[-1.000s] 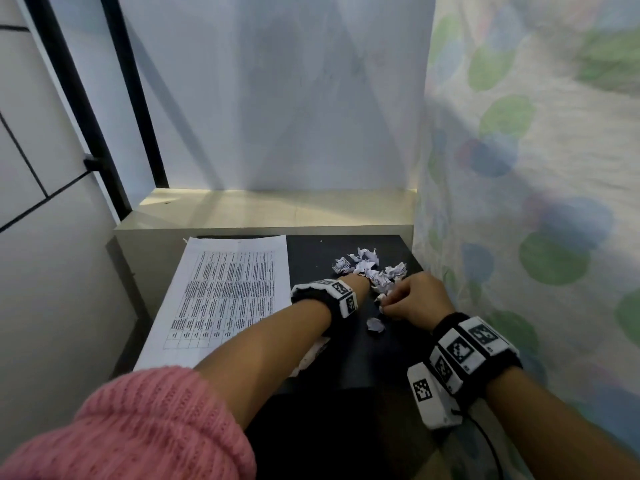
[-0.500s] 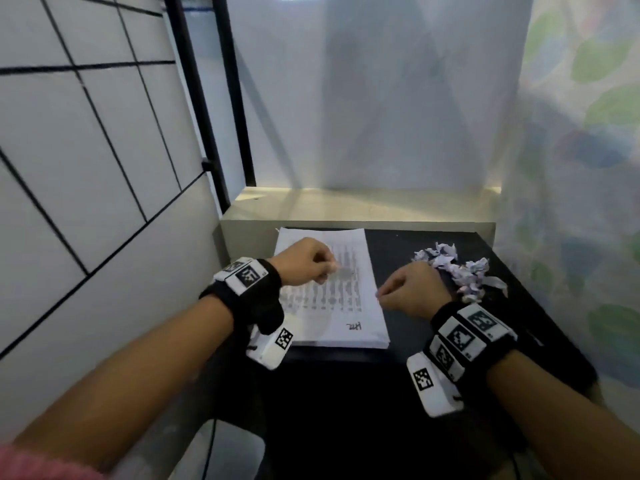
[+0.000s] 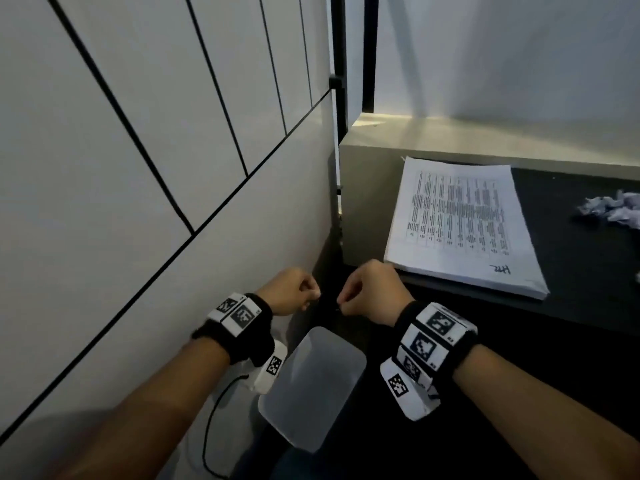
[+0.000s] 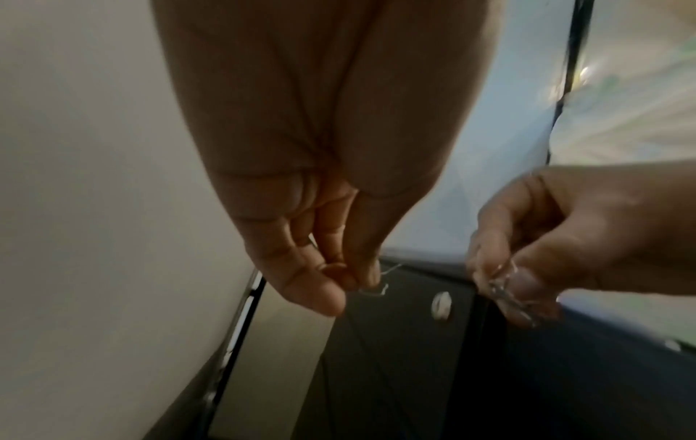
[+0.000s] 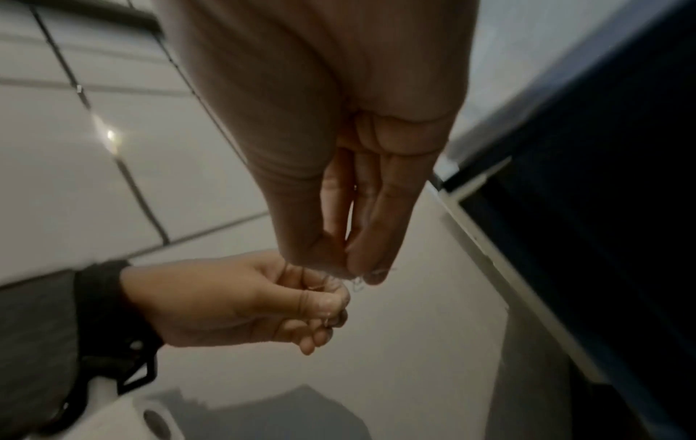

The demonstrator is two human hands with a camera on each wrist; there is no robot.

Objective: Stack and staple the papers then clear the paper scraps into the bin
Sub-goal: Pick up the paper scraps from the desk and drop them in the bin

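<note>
Tiled wall (image 3: 138, 168) is filling the left of the head view. Black tabletop (image 3: 588, 289) is sitting at right, carrying the stack of papers (image 3: 460, 223) flat near its left edge. White bin (image 3: 311, 386) is standing below, between the wall and the tabletop, under the wrists. Paper scraps (image 3: 613, 211) are lying in a crumpled heap at the far right of the tabletop, well apart from the stack. Left hand (image 3: 289, 294) and right hand (image 3: 372, 292) are hovering close together above the bin, off the tabletop's corner. Left fingers are pinching a small bent wire piece (image 4: 373, 285), thumb against fingertips. Right fingertips are pinching thin wire bits (image 4: 508, 293) too; too blurred to name.
</note>
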